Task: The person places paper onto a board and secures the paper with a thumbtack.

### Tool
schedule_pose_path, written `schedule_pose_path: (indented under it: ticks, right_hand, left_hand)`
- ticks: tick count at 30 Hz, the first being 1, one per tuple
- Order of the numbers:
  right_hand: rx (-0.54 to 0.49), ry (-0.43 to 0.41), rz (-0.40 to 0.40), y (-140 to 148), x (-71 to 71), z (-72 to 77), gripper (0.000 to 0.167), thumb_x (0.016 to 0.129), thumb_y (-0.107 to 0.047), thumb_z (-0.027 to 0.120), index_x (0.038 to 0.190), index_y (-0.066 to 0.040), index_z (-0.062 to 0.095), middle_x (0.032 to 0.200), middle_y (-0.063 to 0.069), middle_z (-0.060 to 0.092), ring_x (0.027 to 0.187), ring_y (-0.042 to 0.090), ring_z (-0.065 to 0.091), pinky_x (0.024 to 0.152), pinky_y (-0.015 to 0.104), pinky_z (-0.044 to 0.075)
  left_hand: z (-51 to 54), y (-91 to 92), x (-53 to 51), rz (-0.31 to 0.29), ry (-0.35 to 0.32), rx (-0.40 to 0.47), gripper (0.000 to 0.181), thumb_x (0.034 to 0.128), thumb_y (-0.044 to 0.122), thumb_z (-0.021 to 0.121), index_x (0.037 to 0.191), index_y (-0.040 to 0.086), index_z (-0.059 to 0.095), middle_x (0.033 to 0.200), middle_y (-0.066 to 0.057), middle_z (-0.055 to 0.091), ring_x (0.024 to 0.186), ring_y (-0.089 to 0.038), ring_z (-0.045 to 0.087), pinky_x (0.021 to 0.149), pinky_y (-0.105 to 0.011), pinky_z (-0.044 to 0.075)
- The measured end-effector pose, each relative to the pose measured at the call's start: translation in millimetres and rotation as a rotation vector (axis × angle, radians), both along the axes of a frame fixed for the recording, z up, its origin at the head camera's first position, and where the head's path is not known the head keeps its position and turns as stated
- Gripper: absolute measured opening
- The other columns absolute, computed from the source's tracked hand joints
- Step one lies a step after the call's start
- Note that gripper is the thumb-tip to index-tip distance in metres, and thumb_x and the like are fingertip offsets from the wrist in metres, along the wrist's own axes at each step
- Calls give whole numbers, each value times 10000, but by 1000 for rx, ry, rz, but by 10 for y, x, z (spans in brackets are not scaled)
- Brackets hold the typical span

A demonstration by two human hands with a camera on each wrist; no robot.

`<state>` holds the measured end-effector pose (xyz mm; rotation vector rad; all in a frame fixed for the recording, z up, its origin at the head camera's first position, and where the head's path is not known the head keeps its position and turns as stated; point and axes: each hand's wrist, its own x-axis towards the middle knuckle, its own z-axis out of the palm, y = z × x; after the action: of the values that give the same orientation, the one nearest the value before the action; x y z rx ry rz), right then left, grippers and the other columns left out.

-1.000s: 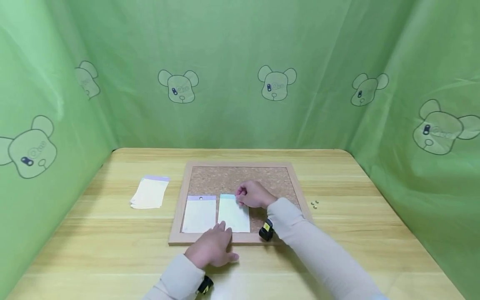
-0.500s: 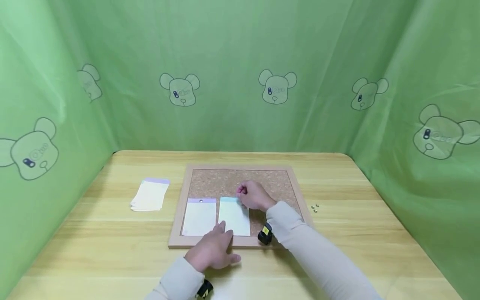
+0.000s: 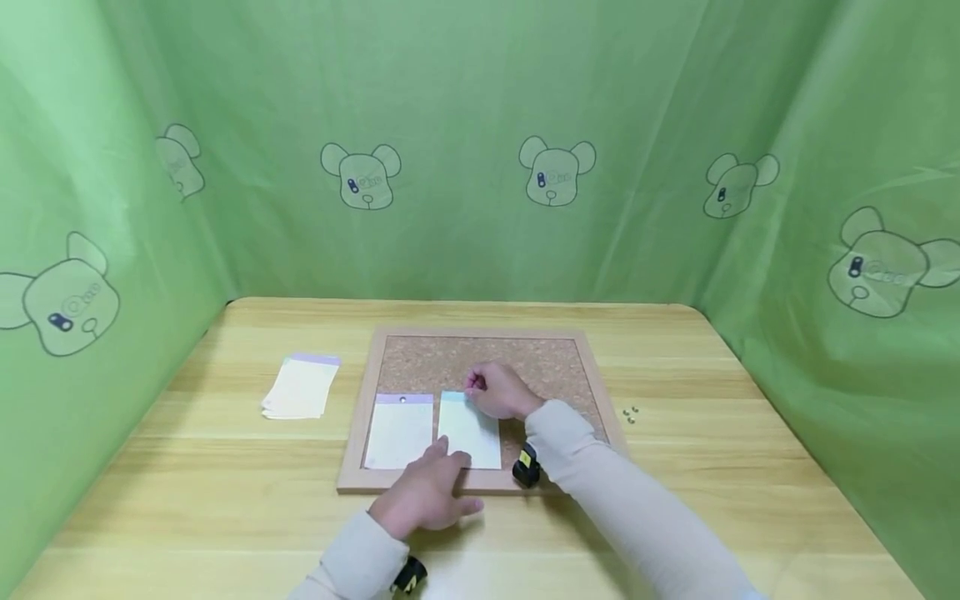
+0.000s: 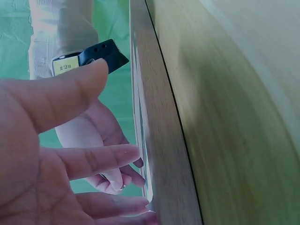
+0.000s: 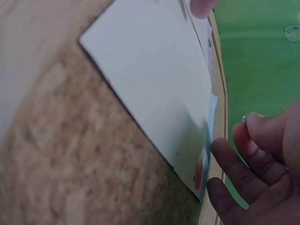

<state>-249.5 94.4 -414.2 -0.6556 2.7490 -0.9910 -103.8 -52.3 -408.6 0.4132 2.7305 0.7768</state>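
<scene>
On the counter (image 3: 187,517), nearest, the left hand (image 3: 426,492) is held with fingers extended, laid at the lower edge of the blue-topped sheet (image 3: 472,429); nothing is grasped by it, and its place has hardly been altered. On the black device (image 3: 527,468) at the right wrist, a yellow label (image 4: 66,65) is carried, its inverted characters not surely readable. By the right hand (image 3: 500,390), a small metal tack (image 5: 244,119) is pinched. That hand has been shifted slightly leftward, so the tack is judged to be nearer the top strip's middle, where the purple-topped sheet (image 3: 400,437) is seen pinned. Both sheets are borne by the framed corkboard (image 3: 480,354), with loose tacks (image 3: 632,420) to its right and stacked sheets (image 3: 302,389) to its left. On the green curtain (image 3: 457,258) beyond, bear faces (image 3: 551,177) are printed; their faint lettering cannot be deciphered.
</scene>
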Motion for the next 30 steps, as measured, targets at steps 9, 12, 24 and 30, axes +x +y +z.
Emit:
schedule_pose_path:
  ticks: [9, 12, 24, 30]
  right_hand:
    - [34, 11, 11, -70, -8, 12, 117, 919, -45, 638, 810, -87, 639, 715, 5, 554, 662, 142, 504, 602, 250, 433]
    - [32, 10, 10, -74, 6, 5, 118, 918, -44, 638, 808, -84, 642, 714, 0, 556, 661, 137, 505, 604, 244, 435]
    - [19, 12, 27, -63, 21, -7, 105, 912, -49, 644, 812, -81, 649, 722, 7, 565, 672, 147, 516, 616, 252, 455]
    - [9, 21, 36, -72, 45, 1, 98, 908, -39, 638, 816, -70, 648, 721, -1, 560, 666, 142, 514, 607, 245, 457]
  left_hand:
    - [7, -6, -10, -8, 12, 3, 645, 833, 382, 743, 1327, 16, 546, 1473, -325, 315, 1336, -474, 339, 1054, -604, 330]
    - [1, 5, -1, -13, 3, -11, 655, 834, 386, 740, 1329, 5, 545, 1482, -317, 307, 1354, -460, 319, 1071, -587, 315]
    - [-14, 17, 14, -35, 31, -134, 706, 814, 433, 743, 1314, -29, 556, 1481, -290, 331, 1321, -445, 376, 1066, -534, 356]
    - [-12, -2, 13, -34, 40, -124, 589, 809, 424, 750, 1167, -27, 625, 1471, -284, 354, 1332, -434, 369, 1078, -528, 343]
